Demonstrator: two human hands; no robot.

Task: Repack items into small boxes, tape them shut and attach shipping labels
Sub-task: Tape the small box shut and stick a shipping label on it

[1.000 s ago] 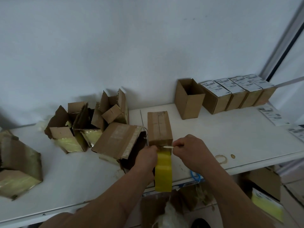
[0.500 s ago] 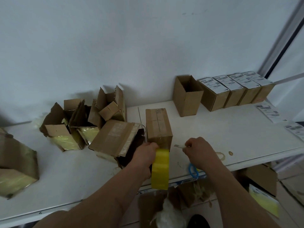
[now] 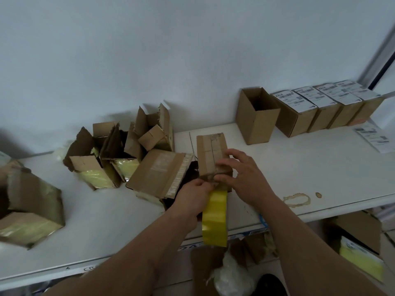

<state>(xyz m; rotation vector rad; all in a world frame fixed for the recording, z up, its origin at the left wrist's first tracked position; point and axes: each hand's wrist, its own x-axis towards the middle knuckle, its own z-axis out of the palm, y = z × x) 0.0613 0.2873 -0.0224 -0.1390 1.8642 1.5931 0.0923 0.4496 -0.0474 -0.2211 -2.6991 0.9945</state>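
A small closed cardboard box (image 3: 210, 150) lies lengthwise in the middle of the white table (image 3: 310, 167), clear tape along its top seam. My left hand (image 3: 192, 197) grips a yellow tape roll (image 3: 214, 218) at the box's near end, the roll hanging over the table edge. My right hand (image 3: 243, 178) rests on the near top and end of the box, fingers spread and pressing down, nothing in it. The box's near end is mostly hidden by both hands.
An open empty box (image 3: 256, 122) stands behind, with a row of labelled sealed boxes (image 3: 299, 112) to its right and loose shipping labels (image 3: 373, 138) beyond. Torn boxes (image 3: 119, 150), a larger taped box (image 3: 156, 174) and another box (image 3: 32, 208) crowd the left. A blue object (image 3: 262, 220) lies by the edge.
My right hand moved away to the right with a small thin white object, then came back empty onto the box's near end. My left hand kept hold of the tape roll.
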